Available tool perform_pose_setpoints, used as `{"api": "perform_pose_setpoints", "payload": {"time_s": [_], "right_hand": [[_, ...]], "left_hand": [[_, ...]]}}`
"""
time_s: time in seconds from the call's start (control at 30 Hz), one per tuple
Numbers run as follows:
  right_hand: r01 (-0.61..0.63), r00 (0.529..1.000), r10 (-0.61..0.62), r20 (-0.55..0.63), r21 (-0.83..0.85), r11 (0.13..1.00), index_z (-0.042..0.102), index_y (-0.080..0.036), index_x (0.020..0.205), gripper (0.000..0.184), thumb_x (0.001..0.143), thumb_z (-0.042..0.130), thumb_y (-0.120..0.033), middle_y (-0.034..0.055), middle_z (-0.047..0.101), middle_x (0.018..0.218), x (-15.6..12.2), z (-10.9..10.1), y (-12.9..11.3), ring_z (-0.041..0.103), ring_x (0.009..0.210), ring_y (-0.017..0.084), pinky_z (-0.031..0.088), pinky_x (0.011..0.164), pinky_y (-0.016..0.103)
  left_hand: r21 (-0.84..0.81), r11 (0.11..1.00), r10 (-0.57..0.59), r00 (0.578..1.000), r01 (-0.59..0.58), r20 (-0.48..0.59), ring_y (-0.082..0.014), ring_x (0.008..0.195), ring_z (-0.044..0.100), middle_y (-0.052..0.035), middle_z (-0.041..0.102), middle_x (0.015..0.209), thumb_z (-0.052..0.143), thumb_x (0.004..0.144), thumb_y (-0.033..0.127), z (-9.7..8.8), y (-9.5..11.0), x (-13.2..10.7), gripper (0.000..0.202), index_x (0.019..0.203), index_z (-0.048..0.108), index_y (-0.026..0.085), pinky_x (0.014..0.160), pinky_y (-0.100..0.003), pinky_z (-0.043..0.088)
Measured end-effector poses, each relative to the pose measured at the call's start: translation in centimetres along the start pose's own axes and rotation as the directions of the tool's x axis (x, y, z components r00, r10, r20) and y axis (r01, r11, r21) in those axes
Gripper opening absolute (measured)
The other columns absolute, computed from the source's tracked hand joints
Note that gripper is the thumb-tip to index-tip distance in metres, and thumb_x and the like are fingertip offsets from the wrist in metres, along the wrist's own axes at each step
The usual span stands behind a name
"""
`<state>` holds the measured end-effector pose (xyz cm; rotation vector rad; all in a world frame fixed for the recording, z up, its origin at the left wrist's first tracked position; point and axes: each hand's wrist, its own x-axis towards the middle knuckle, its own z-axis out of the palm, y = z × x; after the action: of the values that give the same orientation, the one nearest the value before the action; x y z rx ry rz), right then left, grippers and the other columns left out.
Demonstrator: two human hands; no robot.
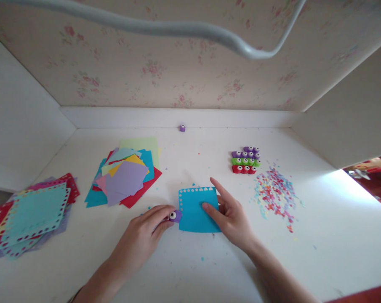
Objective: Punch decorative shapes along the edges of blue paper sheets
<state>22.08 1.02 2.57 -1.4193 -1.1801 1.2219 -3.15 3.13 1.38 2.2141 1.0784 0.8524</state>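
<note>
Between the thumb and fingers of my left hand (152,227) is a small purple craft punch (175,216) with a white top bearing a dark star. It sits at the left edge of a blue paper square (195,212). Small cut-out holes run along the paper's top edge and down the upper part of its left edge. My right hand (230,214) grips the paper's right side, thumb on top and the other fingers partly hidden behind or under it. Its index finger stretches out past the top right corner.
Coloured paper sheets (127,179) lie in a loose pile at left. Further left are sheets with punched borders (38,214). Purple, green and red punches (245,161) stand in rows at right, near scattered paper confetti (275,189). A single purple punch (182,128) stands by the wall.
</note>
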Motion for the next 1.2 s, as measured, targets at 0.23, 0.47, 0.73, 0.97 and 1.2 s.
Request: {"api": "perform_pose_setpoints", "payload": {"time_s": [0.23, 0.47, 0.73, 0.97, 1.2], "right_hand": [[0.081, 0.997, -0.081, 0.005, -0.211, 0.974, 0.034, -0.031, 0.151, 0.064, 0.094, 0.061, -0.043, -0.0043, 0.055, 0.068, -0.1, 0.5, 0.9, 0.039, 0.049, 0.010, 0.031, 0.042, 0.021], [0.110, 0.992, -0.076, 0.099, -0.410, 0.905, 0.030, -0.028, 0.151, 0.063, 0.096, 0.058, -0.039, 0.0053, 0.068, 0.094, 0.1, 0.3, 1.2, 0.058, 0.059, 0.014, 0.051, 0.051, 0.027], [0.518, 0.845, -0.402, 0.352, -0.721, 0.459, 0.046, -0.026, 0.146, 0.055, 0.094, 0.061, -0.034, 0.0134, 0.035, 0.158, -0.2, -0.8, 0.7, 0.035, 0.143, 0.036, 0.042, 0.108, 0.061], [0.594, 0.804, -0.289, 0.520, -0.730, 0.338, 0.059, -0.024, 0.134, 0.040, 0.096, 0.058, -0.038, 0.0093, 0.055, 0.144, 0.1, -0.5, 0.7, 0.047, 0.135, 0.031, 0.031, 0.115, 0.064], [0.586, 0.808, -0.319, 0.496, -0.732, 0.348, 0.064, -0.025, 0.127, 0.038, 0.092, 0.064, -0.040, 0.0100, 0.061, 0.135, 0.2, -0.5, 0.8, 0.054, 0.127, 0.031, 0.034, 0.113, 0.063]], "left_hand": [[0.122, 0.990, 0.069, 0.998, -0.068, -0.009, -0.0191, 0.096, 0.072, -0.0041, 0.074, 0.109, 0.055, 0.100, 0.034, -0.2, 0.4, 0.0, 0.023, 0.116, 0.067, 0.023, 0.086, -0.031, 0.060], [0.192, 0.977, 0.070, 0.990, -0.092, 0.119, -0.0228, 0.098, 0.069, -0.0043, 0.074, 0.110, 0.056, 0.099, 0.031, 0.2, 0.3, -0.4, 0.021, 0.117, 0.065, 0.024, 0.088, -0.041, 0.056], [0.240, 0.970, 0.008, 0.992, -0.038, 0.125, -0.0239, 0.097, 0.067, -0.0048, 0.072, 0.109, 0.063, 0.095, 0.034, -0.4, 0.5, -0.6, 0.024, 0.116, 0.067, 0.024, 0.091, -0.042, 0.055], [0.228, 0.973, 0.008, 0.995, -0.030, 0.097, -0.0214, 0.095, 0.069, -0.0029, 0.074, 0.107, 0.058, 0.098, 0.027, -0.1, 0.8, -0.4, 0.019, 0.114, 0.067, 0.024, 0.091, -0.039, 0.055], [0.242, 0.970, 0.008, 0.996, -0.030, 0.091, -0.0204, 0.087, 0.070, -0.0028, 0.075, 0.100, 0.056, 0.099, 0.029, -0.1, 1.0, -0.1, 0.018, 0.112, 0.067, 0.023, 0.084, -0.038, 0.057]]}}
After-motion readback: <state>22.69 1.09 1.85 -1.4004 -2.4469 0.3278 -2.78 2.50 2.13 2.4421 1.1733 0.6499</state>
